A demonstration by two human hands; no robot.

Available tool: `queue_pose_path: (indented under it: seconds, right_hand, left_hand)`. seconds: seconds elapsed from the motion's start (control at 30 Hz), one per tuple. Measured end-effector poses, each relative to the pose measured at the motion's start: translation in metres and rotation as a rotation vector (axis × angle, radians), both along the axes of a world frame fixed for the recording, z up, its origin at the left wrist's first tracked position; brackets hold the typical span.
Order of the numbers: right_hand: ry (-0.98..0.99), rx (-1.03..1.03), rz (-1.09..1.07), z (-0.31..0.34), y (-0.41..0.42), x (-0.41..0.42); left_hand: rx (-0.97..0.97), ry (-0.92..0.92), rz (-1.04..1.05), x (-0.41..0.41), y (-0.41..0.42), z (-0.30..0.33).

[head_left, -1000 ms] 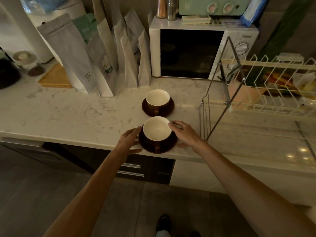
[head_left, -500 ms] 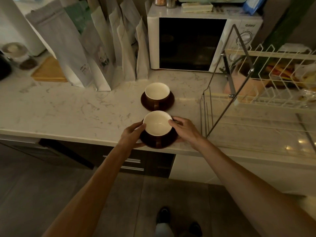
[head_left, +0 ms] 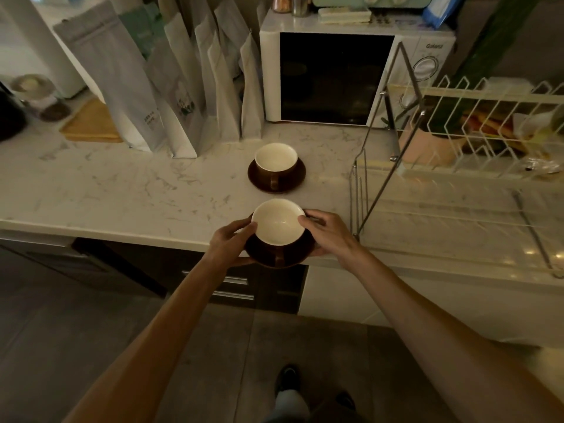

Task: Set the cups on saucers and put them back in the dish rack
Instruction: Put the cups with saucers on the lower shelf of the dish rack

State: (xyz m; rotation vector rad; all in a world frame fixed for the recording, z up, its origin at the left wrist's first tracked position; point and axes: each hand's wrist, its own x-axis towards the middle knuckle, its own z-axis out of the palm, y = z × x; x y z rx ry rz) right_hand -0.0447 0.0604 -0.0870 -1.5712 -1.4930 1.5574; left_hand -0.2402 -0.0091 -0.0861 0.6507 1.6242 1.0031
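While both hands close on the near set, left hand (head_left: 227, 244) under the dark brown round saucer (head_left: 279, 256) and right hand (head_left: 328, 235) at the rim of the brown cream-lined cup (head_left: 278, 222), I note it has come off the white marble bench (head_left: 122, 190) since a second ago, now past its front edge. Second cup and saucer (head_left: 276, 169) wait behind. Wire dish rack (head_left: 457, 166) lies rightward; I judge carrying comes next.

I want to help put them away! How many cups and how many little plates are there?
Cups: 2, the near cup between the left hand and right hand, and the far cup.
Saucers: 2, the near saucer and the far saucer.
Total: 4
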Motion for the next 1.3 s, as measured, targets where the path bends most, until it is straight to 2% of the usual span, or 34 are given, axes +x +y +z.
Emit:
queue_pose_path:
  seconds: [0.3, 0.7, 0.93, 1.3]
  right_hand:
    - [0.031, -0.009, 0.052, 0.012, -0.047, 0.038]
    - [0.040, 0.057, 0.061, 0.016, -0.092, 0.133]
    - [0.045, 0.077, -0.025, 0.023, -0.097, 0.193]
    - [0.045, 0.115, -0.202, 0.040, -0.081, 0.265]
  left_hand:
    - [-0.038, 0.018, 0.020, 0.035, -0.050, 0.011]
    - [0.045, 0.001, -0.044, 0.122, -0.095, 0.015]
    - [0.080, 0.033, -0.117, 0.177, -0.085, 0.021]
    - [0.138, -0.034, -0.251, 0.246, -0.038, 0.032]
